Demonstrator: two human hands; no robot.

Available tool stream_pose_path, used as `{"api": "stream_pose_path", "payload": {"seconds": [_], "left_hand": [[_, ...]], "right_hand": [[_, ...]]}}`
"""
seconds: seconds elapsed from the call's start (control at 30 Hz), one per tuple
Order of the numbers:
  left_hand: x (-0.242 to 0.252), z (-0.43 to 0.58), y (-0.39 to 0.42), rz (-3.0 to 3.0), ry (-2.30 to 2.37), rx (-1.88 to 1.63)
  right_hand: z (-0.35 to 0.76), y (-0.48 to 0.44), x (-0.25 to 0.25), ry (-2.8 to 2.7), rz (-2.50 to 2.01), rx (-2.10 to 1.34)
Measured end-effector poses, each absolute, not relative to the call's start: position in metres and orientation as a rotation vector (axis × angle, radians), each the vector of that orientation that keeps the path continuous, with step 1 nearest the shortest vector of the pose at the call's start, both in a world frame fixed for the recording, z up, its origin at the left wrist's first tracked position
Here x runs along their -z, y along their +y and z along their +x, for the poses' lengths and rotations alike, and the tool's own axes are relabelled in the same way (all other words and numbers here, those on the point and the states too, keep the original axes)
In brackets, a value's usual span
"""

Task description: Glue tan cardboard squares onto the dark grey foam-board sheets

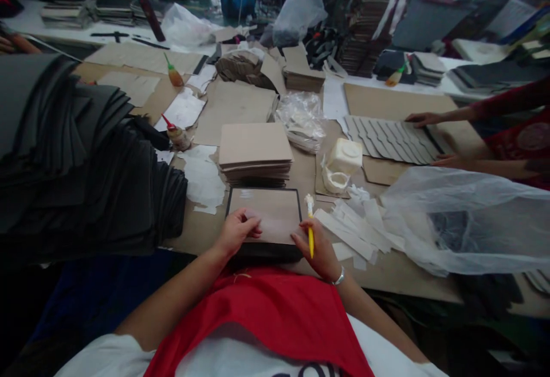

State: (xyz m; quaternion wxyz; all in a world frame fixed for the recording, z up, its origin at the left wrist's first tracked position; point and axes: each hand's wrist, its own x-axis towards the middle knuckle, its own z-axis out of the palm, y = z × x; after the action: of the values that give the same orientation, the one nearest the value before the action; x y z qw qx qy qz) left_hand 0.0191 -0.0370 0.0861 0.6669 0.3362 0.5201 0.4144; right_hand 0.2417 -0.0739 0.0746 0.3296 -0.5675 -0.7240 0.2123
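Observation:
A beige board with a dark border [275, 202] lies in front of me at the table's near edge, a black flap along its near side. Over its left part is my left hand [234, 232], its thumb and fingers pinched together; whatever is between them is too unclear to name. My right hand [321, 254], at the board's right edge, is closed around a yellow-handled brush [311, 239] whose pale bristles point away from me. Just beyond the board stands a stack of beige boards [256, 145]. An open white glue container [344, 156] sits to the right of that stack.
Tall piles of dark grey sheets [77, 193] rise at left. White paper strips [352, 228] and a clear plastic bag [468, 216] lie at right. A red-tipped bottle [177, 135] stands left of the stack. Another person's hands [423, 119] touch a row of overlapping boards [389, 139].

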Motion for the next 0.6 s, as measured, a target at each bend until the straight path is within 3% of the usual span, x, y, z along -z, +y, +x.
{"api": "stream_pose_path", "payload": {"seconds": [0.2,0.47,0.6], "left_hand": [[-0.074,-0.015,-0.010,0.600,1.219,-0.973],[-0.047,-0.040,0.032,1.326,1.757,-0.807],[-0.038,-0.040,0.043,1.404,1.862,-0.708]], "right_hand": [[0.230,-0.025,-0.059,-1.767,-1.717,-0.388],[0.212,0.027,-0.029,-1.839,-1.789,-0.195],[0.212,0.027,-0.022,-1.850,-1.819,-0.139]]}}
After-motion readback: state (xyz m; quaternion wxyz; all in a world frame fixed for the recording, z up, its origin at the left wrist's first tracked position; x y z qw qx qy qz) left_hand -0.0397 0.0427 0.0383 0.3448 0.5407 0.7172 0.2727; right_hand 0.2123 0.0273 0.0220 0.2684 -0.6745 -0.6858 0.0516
